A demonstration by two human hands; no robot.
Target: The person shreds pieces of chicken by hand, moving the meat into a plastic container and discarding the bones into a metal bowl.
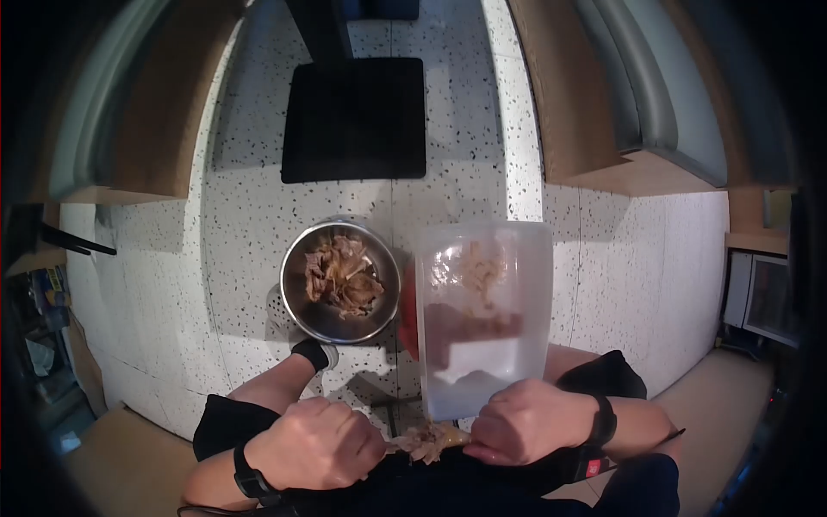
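A ragged piece of cooked meat [428,442] stretches between my two hands, low in front of my body. My left hand [314,444] is closed on its left end, and my right hand [521,424] pinches the yellowish right end. What lies inside my fingers is hidden. Just beyond my right hand is a translucent plastic tub [549,319] with a few meat shreds [484,271] toward its far end. A round steel bowl [290,320] stands to its left, with a heap of brownish meat pieces [343,274] in it.
Something red [408,314] shows partly behind the tub's left side. Farther off, a black square base [354,121] with a post stands on the speckled floor [245,250]. Padded benches [637,86] line both sides. My foot [316,354] is close to the bowl.
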